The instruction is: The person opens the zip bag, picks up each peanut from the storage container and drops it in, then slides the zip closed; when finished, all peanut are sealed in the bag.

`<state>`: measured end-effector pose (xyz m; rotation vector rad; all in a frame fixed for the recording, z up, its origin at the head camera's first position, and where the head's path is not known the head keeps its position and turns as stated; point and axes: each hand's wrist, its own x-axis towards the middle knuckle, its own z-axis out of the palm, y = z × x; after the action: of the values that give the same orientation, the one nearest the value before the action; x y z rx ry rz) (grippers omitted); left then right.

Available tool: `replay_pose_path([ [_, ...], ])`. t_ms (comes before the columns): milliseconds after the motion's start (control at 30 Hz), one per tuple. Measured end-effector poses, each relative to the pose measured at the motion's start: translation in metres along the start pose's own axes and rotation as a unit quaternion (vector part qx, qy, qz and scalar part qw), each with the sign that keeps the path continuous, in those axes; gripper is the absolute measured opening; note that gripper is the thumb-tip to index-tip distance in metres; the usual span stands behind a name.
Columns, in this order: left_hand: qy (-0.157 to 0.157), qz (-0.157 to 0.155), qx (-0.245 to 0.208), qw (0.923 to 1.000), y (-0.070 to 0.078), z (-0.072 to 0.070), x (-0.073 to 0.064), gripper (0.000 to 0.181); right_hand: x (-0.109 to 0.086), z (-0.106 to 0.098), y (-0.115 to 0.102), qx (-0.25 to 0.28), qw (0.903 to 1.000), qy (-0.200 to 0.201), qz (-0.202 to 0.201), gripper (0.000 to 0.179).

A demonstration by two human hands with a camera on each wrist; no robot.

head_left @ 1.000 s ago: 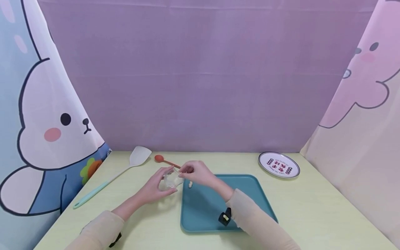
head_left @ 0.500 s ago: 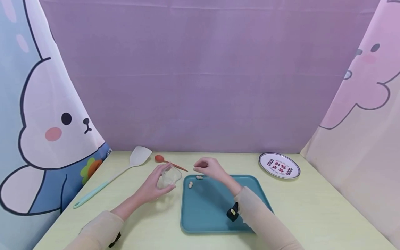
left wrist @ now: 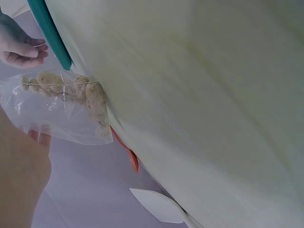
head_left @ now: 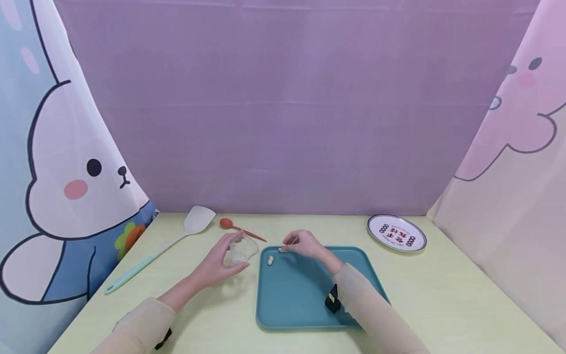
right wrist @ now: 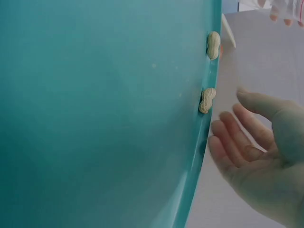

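Note:
My left hand (head_left: pixel 216 264) grips a clear plastic bag (head_left: pixel 243 250) between thumb and fingers, left of the teal tray (head_left: pixel 305 322). In the left wrist view, several peanuts (left wrist: pixel 95 99) show inside the bag. Two unshelled peanuts lie on the tray by its far edge: one peanut (head_left: pixel 270 260) near the left corner, the other peanut (head_left: pixel 281 250) just to its right. Over that second one hovers my right hand (head_left: pixel 306 244). The right wrist view shows this hand (right wrist: pixel 266 147) with loosely bent fingers, nothing between them, beside the tray rim.
Behind the bag lies an orange-red spoon (head_left: pixel 226 223). A white spatula (head_left: pixel 199 221) with a mint handle stretches along the table's left. At the back right is a white oval plate (head_left: pixel 396 233) with red writing and a dark rim. A purple curtain (head_left: pixel 283 108) hangs behind.
My right hand has moved right from the bag to the tray's far edge, and a second peanut now shows there. The left hand keeps hold of the bag, almost unmoved.

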<state>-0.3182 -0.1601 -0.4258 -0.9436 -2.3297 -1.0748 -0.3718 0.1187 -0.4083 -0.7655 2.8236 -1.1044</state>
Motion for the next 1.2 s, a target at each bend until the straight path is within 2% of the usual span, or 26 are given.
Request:
replay_pose_path([
  [267, 0.001, 0.000, -0.001, 1.0000, 0.0009, 0.0001, 0.0004, 0.076, 0.0008, 0.0012, 0.0089, -0.020, 0.9990, -0.040, -0.007, 0.019],
  [567, 0.001, 0.001, 0.003, 1.0000, -0.0005, 0.0003, 0.0000, 0.076, 0.0007, 0.0020, 0.0061, -0.036, 0.9971, -0.067, -0.003, 0.013],
  [1200, 0.002, 0.003, 0.007, 1.0000, -0.0006, -0.0002, 0.0000, 0.076, -0.0003, 0.0044, 0.0046, -0.059, 0.9948, -0.083, -0.003, 0.011],
])
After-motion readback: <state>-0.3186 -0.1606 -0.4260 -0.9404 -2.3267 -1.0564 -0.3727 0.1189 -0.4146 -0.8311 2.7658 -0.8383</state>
